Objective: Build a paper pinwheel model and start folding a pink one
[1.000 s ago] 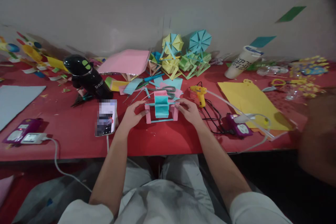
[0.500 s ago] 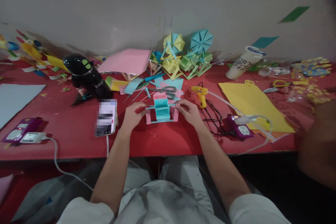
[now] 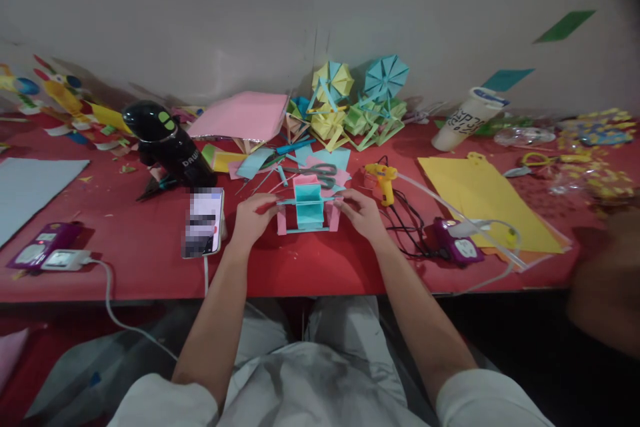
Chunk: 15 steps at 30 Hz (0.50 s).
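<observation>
Though the blue rod (image 3: 287, 202) has half-hidden ends, the left hand (image 3: 253, 219) and right hand (image 3: 362, 215) pinch it.

Single head-worn view, from above the lap (image 3: 345, 325), facing forward and down, table (image 3: 315, 270) near, wall (image 3: 250, 13) beyond

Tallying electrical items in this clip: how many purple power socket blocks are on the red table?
2. One purple power socket block is at the left, beside a white charger; the other is right of the yellow glue gun. Clutter may hide more.
</observation>
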Motion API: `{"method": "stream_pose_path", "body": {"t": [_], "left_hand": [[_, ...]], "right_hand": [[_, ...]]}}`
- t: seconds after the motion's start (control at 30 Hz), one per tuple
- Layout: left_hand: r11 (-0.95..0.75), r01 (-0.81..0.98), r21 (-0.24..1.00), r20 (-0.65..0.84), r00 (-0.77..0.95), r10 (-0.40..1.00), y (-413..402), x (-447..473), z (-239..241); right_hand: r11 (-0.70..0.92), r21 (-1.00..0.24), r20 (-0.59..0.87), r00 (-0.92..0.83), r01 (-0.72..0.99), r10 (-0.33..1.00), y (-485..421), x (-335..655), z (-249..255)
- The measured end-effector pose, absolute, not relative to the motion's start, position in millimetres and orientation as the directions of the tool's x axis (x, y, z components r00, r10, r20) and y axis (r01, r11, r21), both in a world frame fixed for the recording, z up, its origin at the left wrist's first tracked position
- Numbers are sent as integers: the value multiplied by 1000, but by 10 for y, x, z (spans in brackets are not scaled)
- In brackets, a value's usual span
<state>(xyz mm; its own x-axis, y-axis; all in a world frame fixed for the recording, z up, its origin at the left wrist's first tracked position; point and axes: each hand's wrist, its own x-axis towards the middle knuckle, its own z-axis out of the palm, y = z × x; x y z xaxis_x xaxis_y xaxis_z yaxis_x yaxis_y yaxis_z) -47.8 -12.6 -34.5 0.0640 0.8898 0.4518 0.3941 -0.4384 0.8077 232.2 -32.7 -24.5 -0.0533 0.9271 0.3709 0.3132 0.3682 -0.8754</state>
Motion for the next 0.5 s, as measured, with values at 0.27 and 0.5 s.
{"method": "stream_pose_path", "body": {"t": [0.27,0.5], "left_hand": [[-452,427,783,470,71,880,-133,-471,-296],[-456,438,774,471,82,878,-119,-479,-294]], "right_hand": [[383,-869,379,-74,315,922,-329,2320,-230],[415,-847,411,-87,332,908,-322,2330,-245]]}}
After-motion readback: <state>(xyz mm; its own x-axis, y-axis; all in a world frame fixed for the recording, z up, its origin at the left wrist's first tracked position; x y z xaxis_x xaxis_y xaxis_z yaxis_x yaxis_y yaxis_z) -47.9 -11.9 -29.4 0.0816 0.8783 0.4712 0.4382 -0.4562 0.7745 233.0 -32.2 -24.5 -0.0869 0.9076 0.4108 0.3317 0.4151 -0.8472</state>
